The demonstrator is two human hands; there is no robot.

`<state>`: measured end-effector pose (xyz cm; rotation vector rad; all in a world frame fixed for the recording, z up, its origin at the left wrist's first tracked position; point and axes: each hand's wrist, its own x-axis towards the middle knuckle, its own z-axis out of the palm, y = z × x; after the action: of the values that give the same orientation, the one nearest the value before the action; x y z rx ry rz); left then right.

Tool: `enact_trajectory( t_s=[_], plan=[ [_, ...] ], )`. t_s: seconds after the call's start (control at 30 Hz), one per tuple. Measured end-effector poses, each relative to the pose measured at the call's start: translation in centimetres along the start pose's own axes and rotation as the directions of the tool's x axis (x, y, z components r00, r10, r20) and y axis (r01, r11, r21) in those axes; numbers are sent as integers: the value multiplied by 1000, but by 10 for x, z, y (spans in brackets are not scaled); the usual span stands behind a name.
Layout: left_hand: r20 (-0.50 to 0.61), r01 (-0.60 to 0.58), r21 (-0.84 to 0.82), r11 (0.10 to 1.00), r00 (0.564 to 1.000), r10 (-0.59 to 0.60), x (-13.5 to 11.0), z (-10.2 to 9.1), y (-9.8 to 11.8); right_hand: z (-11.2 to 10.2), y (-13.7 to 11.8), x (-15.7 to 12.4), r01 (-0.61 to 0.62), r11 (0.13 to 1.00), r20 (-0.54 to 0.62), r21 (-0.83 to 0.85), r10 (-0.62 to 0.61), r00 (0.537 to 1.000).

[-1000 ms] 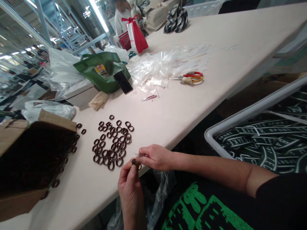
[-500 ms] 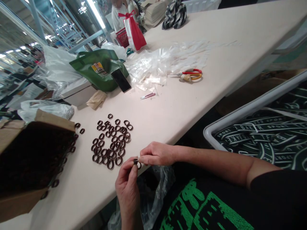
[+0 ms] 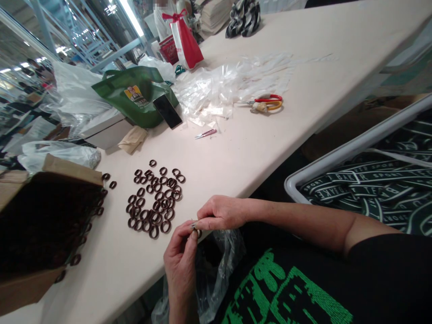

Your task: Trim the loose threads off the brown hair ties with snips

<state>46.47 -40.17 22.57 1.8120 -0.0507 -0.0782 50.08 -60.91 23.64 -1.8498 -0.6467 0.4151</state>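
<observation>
The person wears a black top with a short right sleeve ending near the elbow. On its front is a bright green design, textured like stitching: rounded, looping forms toward the left, a blocky, straight-edged part to their right, black showing through. Left hand, right hand and right forearm are bare.

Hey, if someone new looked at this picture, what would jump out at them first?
Probably the cluster of dark rings on the pale table, left of centre. Then the left hand and right hand, meeting at the near edge over a small ring. Farther back, a red-and-white bag and a green bag stand out.
</observation>
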Motion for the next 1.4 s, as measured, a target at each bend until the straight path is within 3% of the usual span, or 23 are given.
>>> enact_trajectory(
  t_s=[0.3,0.47,0.7,1.0,1.1,1.2,1.27,1.4],
  plan=[
    [147,-82,31,996,986,76,1,-6,2,-5,4,-2,-58,981,151,187,30,988],
    [170,-93,50,994,982,83,-1,-5,2,-6,7,-3,-24,992,132,124,7,991],
    [102,-32,29,999,994,29,-1,-4,2,-4,16,-7,-6,997,26,74,4,1000],
    [87,27,-44,999,996,-23,-2,-1,-4,1,18,-6,31,1000,27,-1,-31,999],
    [14,138,-246,960,990,-138,-4,5,-8,4,17,-3,-15,990,-64,144,25,998],
    [30,250,-454,855,964,-266,-4,8,-11,11,16,2,-128,888,-132,441,205,970],
    [60,292,-522,802,950,-306,-4,8,-13,18,15,7,-182,804,-90,566,280,956],
    [65,321,-515,795,939,-337,-6,2,-16,34,13,12,-190,731,12,655,242,970]
  ],
)
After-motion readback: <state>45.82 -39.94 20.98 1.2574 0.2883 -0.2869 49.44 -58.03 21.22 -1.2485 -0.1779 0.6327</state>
